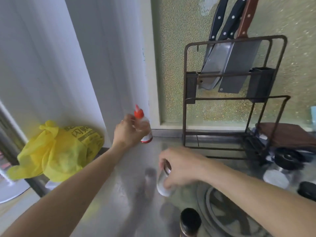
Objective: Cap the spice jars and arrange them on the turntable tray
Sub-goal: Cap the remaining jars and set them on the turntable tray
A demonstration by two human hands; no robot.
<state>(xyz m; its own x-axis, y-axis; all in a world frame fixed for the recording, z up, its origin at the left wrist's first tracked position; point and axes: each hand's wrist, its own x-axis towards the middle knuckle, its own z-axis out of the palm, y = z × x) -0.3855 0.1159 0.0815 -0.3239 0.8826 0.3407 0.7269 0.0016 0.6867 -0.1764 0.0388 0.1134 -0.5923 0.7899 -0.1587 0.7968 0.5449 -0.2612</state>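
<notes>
Squeeze bottle (145, 129) at the counter's (126, 177) back by the wall; jar (164, 180) nearer, knife rack (234, 93) right, bag (56, 151) left.

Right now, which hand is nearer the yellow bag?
Left. The left hand, holding the red-capped bottle, is just right of the yellow bag; the right hand, gripping a jar, is farther right.

Both forearms are bare, unsleeved; the left hand (127, 132) wears a thin finger ring.
</notes>
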